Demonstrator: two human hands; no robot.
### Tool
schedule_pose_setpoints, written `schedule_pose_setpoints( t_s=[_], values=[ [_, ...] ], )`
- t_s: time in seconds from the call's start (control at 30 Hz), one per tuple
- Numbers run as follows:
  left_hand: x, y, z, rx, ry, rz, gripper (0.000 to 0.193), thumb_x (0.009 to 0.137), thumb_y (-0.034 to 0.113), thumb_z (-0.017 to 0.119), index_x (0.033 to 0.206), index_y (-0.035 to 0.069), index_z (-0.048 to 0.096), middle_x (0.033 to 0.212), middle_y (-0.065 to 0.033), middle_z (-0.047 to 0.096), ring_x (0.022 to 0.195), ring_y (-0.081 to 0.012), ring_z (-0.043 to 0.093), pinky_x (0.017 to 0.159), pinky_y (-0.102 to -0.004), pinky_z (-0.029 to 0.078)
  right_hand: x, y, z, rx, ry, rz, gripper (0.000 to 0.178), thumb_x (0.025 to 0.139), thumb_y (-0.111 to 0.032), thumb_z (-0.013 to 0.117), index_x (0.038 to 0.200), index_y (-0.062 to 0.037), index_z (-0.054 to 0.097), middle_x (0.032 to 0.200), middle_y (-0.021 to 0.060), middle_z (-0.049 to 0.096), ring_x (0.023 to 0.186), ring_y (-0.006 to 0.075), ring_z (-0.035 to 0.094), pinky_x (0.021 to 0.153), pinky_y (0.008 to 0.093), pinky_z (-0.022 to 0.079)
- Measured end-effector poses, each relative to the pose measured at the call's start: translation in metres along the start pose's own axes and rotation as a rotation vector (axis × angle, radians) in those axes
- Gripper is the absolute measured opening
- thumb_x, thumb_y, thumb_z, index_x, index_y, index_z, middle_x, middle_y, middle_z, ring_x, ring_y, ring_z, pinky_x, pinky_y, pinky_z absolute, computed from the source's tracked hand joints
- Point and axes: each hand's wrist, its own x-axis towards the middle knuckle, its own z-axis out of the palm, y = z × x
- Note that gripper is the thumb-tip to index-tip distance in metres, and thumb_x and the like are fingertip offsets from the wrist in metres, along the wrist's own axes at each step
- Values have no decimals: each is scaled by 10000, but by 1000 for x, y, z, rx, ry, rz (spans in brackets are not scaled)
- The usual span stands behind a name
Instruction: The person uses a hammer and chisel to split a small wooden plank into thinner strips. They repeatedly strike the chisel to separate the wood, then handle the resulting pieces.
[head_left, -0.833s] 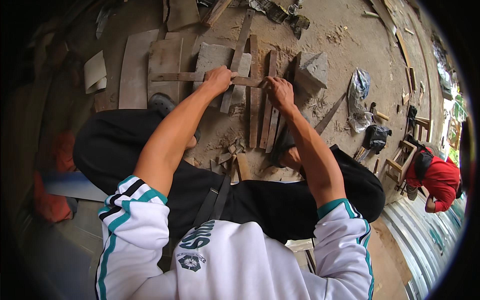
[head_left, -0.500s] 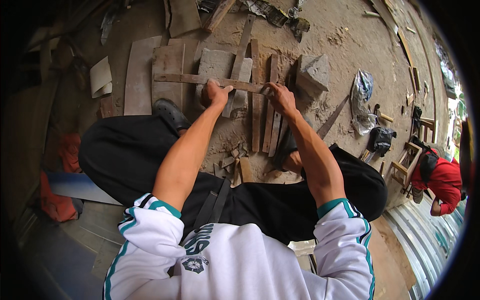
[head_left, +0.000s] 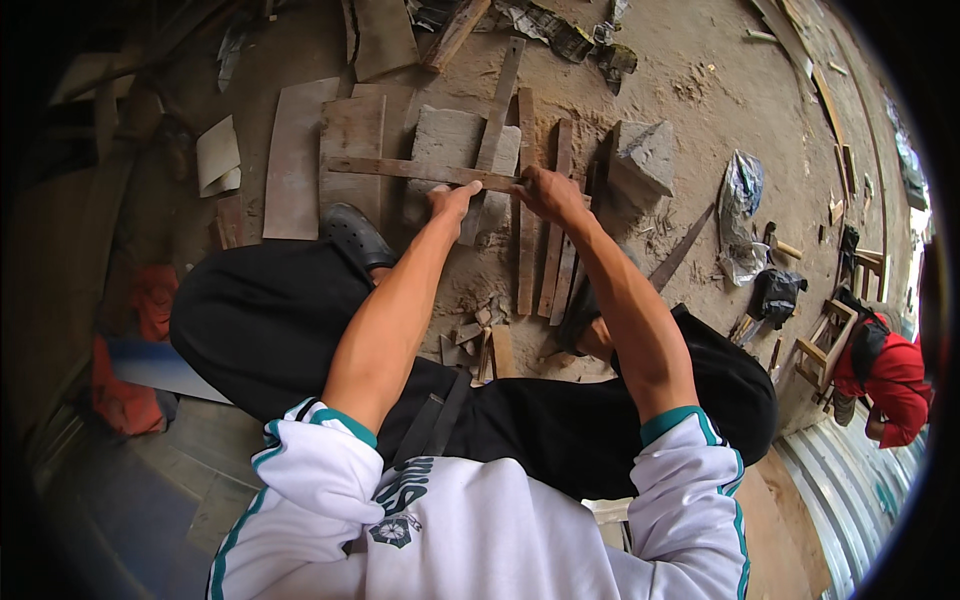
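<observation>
A long, narrow wooden strip (head_left: 400,169) lies crosswise in front of me, over a grey concrete block (head_left: 447,138) and a second strip (head_left: 501,105) that slants away from me. My left hand (head_left: 453,205) is closed on the crosswise strip near its middle, with the thumb along the near edge. A little to the right, my right hand (head_left: 552,195) grips the same strip, its fingers curled over the top. What lies under the right fingers is hidden. Below that hand, several more strips (head_left: 527,255) lie side by side on the dirt floor.
A second concrete block (head_left: 641,165) stands at the right, with a saw blade (head_left: 685,250) nearer me. Flat boards (head_left: 298,160) lie at the left, wood offcuts (head_left: 480,335) between my feet. Beyond are a plastic bag (head_left: 741,210), a hammer (head_left: 785,247) and a person in red (head_left: 885,385).
My right hand has slid left along the strip, closer to my left hand. The left hand's grip has shifted slightly. The whole view has moved a little.
</observation>
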Motion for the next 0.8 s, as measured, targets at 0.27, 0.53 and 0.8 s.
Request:
schedule_pose_setpoints(
  t_s=[0.27,0.53,0.8],
  values=[
    [3,-2,-5,72,-91,-101,524,820,423,733,1142,23,625,1123,-99,650,1028,-235,583,864,-391,439,51,-5,31,260,-100,-46,645,745,-544,747,1136,-42,637,1049,212,683,992,367,655,840,433,516],
    [13,-15,-1,225,-74,1,641,864,437,651,1180,-115,577,1159,-193,625,1100,-235,559,921,-414,433,63,-6,28,595,-244,56,601,701,-281,806,1166,57,631,1107,193,682,1011,291,655,876,354,506],
    [2,-21,15,112,-55,7,889,880,508,548,1442,-116,257,1493,-308,287,1395,-362,314,1111,-410,309,40,-17,24,754,-181,144,650,747,-265,805,1268,50,580,1178,200,656,1055,286,640,921,349,483]
  ],
)
